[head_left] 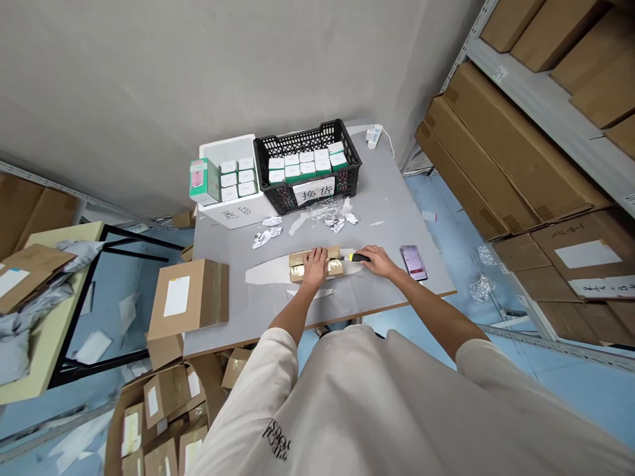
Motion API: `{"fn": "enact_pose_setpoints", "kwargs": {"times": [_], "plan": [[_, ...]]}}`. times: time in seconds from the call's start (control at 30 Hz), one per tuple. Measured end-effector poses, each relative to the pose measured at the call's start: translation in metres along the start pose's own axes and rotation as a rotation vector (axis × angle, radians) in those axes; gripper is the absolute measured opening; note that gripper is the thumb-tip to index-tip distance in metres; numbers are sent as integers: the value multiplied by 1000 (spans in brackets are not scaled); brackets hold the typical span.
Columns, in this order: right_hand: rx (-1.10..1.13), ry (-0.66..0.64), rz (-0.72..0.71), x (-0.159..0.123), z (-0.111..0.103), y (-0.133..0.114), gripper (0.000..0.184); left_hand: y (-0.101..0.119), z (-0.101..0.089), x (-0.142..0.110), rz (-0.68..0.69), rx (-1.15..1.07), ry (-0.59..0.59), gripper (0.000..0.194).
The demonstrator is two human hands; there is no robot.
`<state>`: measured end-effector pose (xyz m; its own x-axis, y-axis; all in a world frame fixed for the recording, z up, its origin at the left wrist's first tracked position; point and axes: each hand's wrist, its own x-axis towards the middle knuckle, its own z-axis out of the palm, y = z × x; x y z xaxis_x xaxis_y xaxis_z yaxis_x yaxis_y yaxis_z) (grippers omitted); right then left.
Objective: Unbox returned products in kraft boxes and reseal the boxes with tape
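Observation:
A small cardboard box (296, 259) with shiny tape along it lies on the grey table (233, 311). My left hand (315, 266) rests over the box's top, pressing it down with fingers spread. At the box's right end, my right hand (376, 260) grips a yellow and black utility knife (358, 258), its front end pointing at the box. The blade is too small to make out. Beneath the box lies a pale flat sheet (265, 272). A phone (413, 262) with a lit screen lies to the right of my right hand.
Behind stand a black crate (272, 198) and a white foam box (211, 213), both holding small white-and-green boxes. Crumpled paper (268, 237) and clear plastic (325, 209) lie before them. A cardboard box (213, 291) sits at the table's left edge. Shelves with cartons (520, 152) flank the right.

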<state>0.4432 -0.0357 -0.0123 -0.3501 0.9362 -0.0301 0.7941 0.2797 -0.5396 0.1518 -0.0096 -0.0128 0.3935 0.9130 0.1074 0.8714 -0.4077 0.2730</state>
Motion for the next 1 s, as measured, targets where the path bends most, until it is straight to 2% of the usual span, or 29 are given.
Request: {"fn": "enact_pose_setpoints", "kwargs": {"times": [0.17,0.3,0.5,0.77,0.87,1.0], "plan": [[34,33,43,-4,4,6,43,3,4,2,-39,9,15,48],[13,28,24,-5,6,4,44,4,2,0,-28,30,-3,49],[-13,-4,13,0,-7,9,44,10,1,5,-9,35,-45,55],[4,-83,29,-4,-22,14,45,9,9,23,86,-1,-115,50],[13,-93,29,-6,-25,11,45,9,11,24,74,10,-114,50],[6,-79,40,-1,-18,-4,44,11,11,21,72,12,-105,50]]}}
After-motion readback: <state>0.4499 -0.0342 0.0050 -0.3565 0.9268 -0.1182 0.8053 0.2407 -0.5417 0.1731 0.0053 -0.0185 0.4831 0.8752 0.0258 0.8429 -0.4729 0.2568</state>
